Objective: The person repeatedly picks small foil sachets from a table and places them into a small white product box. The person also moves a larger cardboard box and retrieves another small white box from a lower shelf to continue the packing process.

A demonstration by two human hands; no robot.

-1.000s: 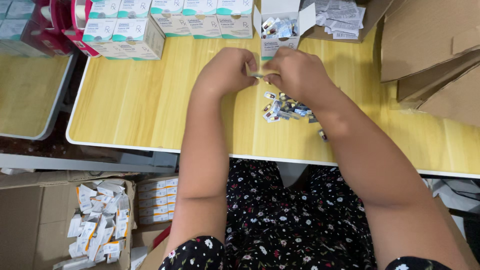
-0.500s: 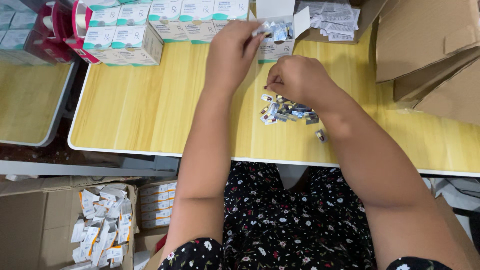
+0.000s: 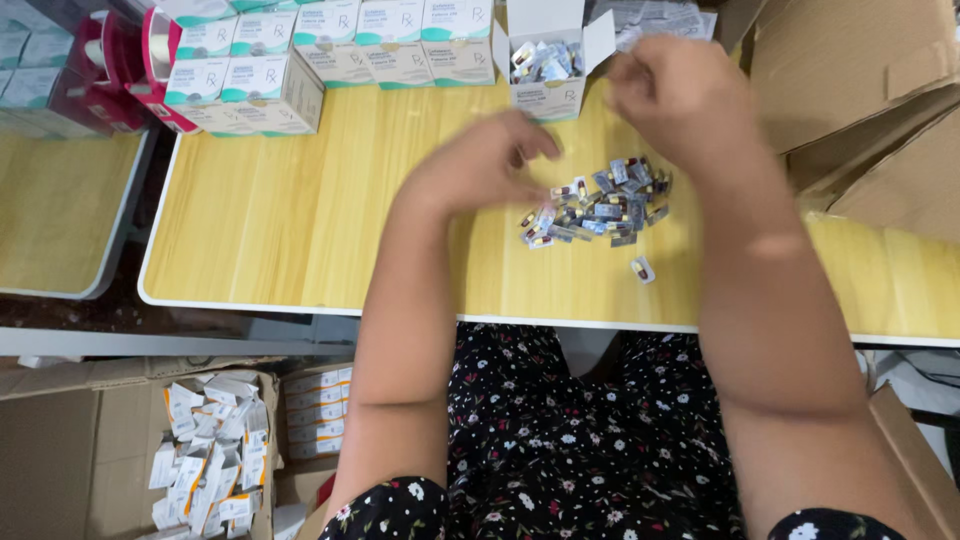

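Observation:
A pile of small cut blister pieces with capsules lies on the yellow wooden table. One loose piece sits just nearer to me. My left hand hovers at the pile's left edge, fingers loosely curled, nothing visible in them. My right hand is raised above the pile's far side, to the right of a small open white box that holds several blister pieces. That hand is blurred, so what its fingers hold is unclear.
White and teal medicine boxes line the table's far edge, beside red tape dispensers. Folded leaflets lie behind the open box. Flat brown cardboard is at right. A floor carton holds small packets.
My left hand came back from the open box down to the pile's left edge. My right hand left the pile and rose toward the box and leaflets.

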